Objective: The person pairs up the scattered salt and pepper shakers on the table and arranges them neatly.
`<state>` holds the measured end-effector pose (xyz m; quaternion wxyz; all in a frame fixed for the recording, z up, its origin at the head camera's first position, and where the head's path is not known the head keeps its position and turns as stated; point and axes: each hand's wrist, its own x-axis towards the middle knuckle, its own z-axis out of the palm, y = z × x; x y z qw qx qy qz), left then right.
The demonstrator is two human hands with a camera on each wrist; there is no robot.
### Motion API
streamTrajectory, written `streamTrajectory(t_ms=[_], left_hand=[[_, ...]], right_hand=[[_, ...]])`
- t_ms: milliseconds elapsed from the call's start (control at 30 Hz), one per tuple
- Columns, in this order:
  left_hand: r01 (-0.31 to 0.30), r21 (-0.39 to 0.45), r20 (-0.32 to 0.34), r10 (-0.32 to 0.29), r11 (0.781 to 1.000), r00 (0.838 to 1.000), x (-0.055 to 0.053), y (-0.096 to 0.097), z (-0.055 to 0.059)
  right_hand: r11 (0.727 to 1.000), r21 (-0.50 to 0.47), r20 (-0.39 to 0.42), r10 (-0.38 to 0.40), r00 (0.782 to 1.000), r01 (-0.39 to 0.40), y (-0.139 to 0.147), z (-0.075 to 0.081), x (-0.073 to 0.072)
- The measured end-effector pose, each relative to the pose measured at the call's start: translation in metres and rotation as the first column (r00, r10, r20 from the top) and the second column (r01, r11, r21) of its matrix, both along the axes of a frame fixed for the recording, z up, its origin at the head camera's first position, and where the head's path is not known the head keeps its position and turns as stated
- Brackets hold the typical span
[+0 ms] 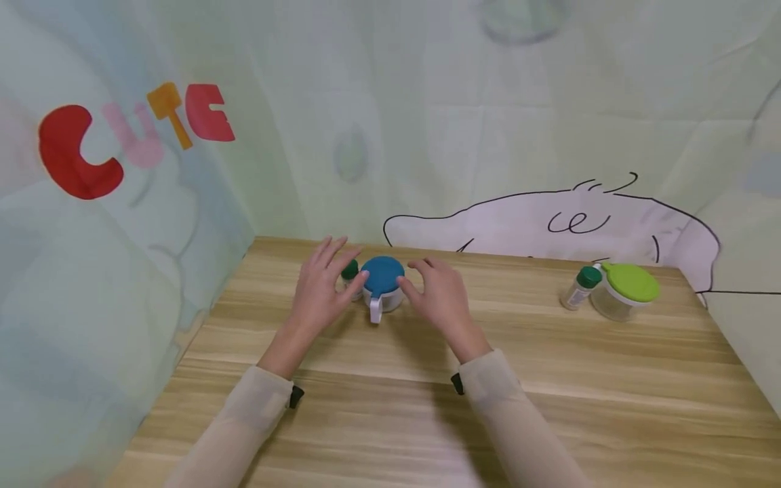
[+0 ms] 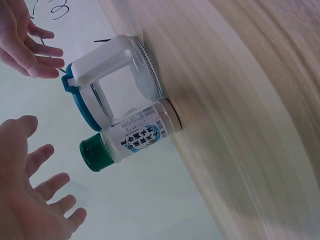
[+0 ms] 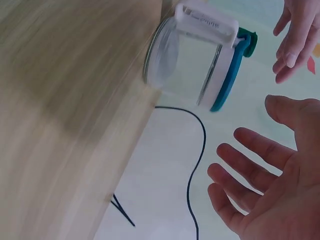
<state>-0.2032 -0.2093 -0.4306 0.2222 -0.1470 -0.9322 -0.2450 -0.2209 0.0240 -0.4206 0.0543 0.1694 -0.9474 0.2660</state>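
A clear jar with a white handle (image 1: 375, 310) and a blue lid (image 1: 383, 274) stands upright near the table's back edge. Close by on its left is a small spice bottle (image 2: 142, 131) with a green cap and a printed label; the left hand partly covers it in the head view. My left hand (image 1: 320, 285) hovers left of the jar, fingers spread and apart from it in the left wrist view. On the other side, my right hand (image 1: 441, 295) is held with loosely bent fingers, a gap between it and the jar in the right wrist view. Neither hand holds anything.
At the table's right back stand a second jar with a lime-green lid (image 1: 633, 282) and another green-capped spice bottle (image 1: 582, 288). A printed cloth backdrop (image 1: 293, 135) rises behind and left of the wooden table (image 1: 378, 420).
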Motion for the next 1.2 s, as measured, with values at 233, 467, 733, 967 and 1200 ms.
streamTrajectory(t_ms=[233, 467, 733, 967, 1200], left_hand=[[0.019, -0.084, 0.004, -0.019, 0.996, 1.0, 0.002, 0.006, 0.001], [0.045, -0.095, -0.01, -0.047, 0.994, 0.999, 0.004, 0.012, 0.0], [0.068, -0.106, 0.021, -0.067, 0.992, 0.998, 0.001, 0.023, -0.003], [0.083, -0.131, 0.022, -0.081, 0.988, 0.996, 0.0, 0.025, -0.005], [0.122, -0.137, 0.042, -0.118, 0.983, 0.992, 0.001, 0.033, -0.009]], right_hand=[[1.0, 0.002, -0.071, -0.007, 0.997, 0.007, 0.025, 0.001, 0.003], [0.999, 0.023, -0.11, -0.021, 0.994, 0.024, 0.051, 0.002, 0.003], [0.997, 0.038, -0.142, -0.056, 0.988, 0.062, 0.086, 0.005, 0.005], [0.995, 0.029, -0.16, -0.092, 0.983, 0.098, 0.12, 0.007, 0.008], [0.988, 0.002, -0.228, -0.151, 0.962, 0.155, 0.161, 0.011, 0.018]])
